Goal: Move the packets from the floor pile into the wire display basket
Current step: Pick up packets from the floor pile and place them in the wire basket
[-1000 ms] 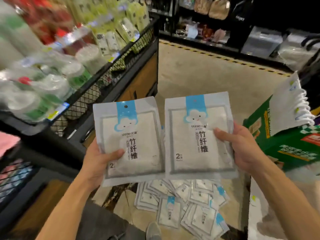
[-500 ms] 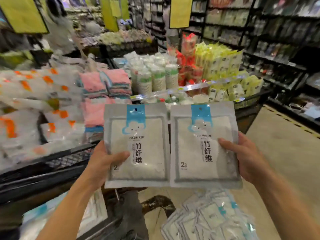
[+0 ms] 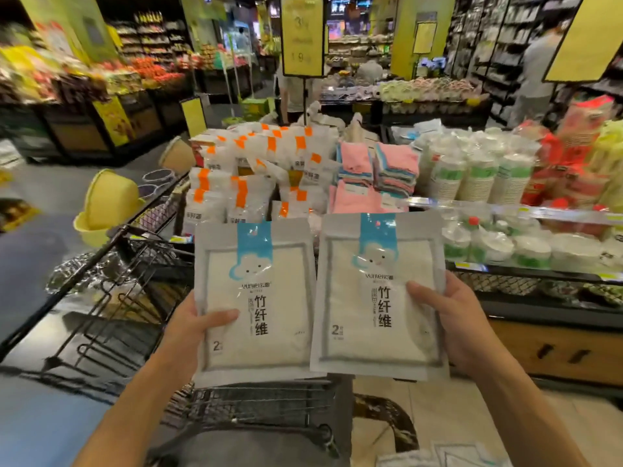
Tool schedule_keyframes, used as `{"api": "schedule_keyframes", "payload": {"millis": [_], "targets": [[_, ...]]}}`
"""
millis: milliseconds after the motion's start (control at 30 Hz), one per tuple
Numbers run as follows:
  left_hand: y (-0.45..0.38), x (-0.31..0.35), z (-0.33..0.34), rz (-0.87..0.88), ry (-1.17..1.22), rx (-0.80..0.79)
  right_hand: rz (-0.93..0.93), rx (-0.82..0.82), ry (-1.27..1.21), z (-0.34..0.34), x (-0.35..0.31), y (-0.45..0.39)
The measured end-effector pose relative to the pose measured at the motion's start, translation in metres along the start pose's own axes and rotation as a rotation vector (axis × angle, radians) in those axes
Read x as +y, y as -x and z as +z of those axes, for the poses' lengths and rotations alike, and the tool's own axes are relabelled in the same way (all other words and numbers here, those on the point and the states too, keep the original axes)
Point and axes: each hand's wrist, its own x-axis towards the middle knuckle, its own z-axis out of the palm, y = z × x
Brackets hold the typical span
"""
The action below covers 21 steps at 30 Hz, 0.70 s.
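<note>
While each grip pinches a packet, left hand (image 3: 188,326), right hand (image 3: 453,320), wire basket (image 3: 263,404) below, orange-striped bags (image 3: 249,183) behind.

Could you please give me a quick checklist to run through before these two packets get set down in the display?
1. Left hand grips the left packet, thumb across its front: ok.
2. Right hand grips the right packet, thumb across its front: ok.
3. Packets upright, print facing the camera, side by side: ok.
4. Wire display basket lies ahead, beyond the packets: ok.
5. A free slot for them: cannot tell; orange-marked bags, pink cloths and wrapped cup stacks fill what shows.
6. More packets on the floor at the bottom edge: not ok, pile not cleared.
</note>
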Motion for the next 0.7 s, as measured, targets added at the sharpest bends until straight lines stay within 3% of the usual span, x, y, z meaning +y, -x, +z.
{"api": "schedule_keyframes", "payload": {"millis": [133,400,700], "targets": [[0.01,-0.002,-0.061,-0.013,0.079,0.062,0.039,-0.087,0.011,0.051,0.03,-0.014],[-0.013,-0.02,-0.179,-0.088,-0.015,0.122,0.111,-0.072,0.009,0.144,0.095,-0.036],[-0.058,-0.055,-0.236,-0.221,-0.029,0.15,0.156,-0.047,0.127,0.189,0.133,-0.059]]}}
